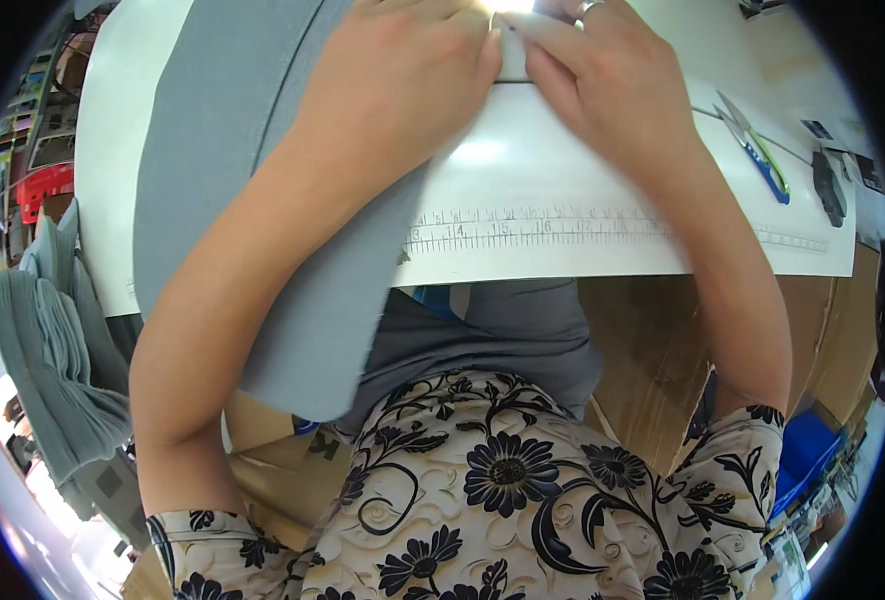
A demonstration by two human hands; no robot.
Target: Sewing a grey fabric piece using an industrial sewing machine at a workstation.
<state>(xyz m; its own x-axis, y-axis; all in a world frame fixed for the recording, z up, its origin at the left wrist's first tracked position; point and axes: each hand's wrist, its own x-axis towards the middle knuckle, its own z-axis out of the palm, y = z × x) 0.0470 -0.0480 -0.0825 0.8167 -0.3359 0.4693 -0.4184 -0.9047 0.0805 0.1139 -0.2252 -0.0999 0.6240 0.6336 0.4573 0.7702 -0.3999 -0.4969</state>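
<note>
Both hands meet at twelve o'clock, at the far edge of the white table [563, 190]. The left hand [403, 70] lies knuckles up with its fingers curled down and pressed onto the grey fabric [223, 180], fingertips gathered toward the right hand. The right hand [603, 85] lies flat beside it, fingers held together and pointing toward the left hand, a ring on one finger; its fingertips touch the left hand's over a bright spot of light. Whether either hand pinches anything between the fingertips cannot be told, since the glare hides that point.

The grey fabric runs from twelve o'clock down to about seven o'clock, under the left forearm and over the near table edge. A printed ruler strip [563, 230] runs along the near edge of the table, from the centre toward three o'clock.

At two o'clock, thread snips with a blue and green handle [758, 150] lie on the table, and just beyond them a small dark tool [829, 188]. At nine o'clock a stack of folded grey cloth [58, 350] hangs beside the table. Brown cardboard [653, 350] shows below the table at four o'clock, with a blue bin [808, 445] beside it.
</note>
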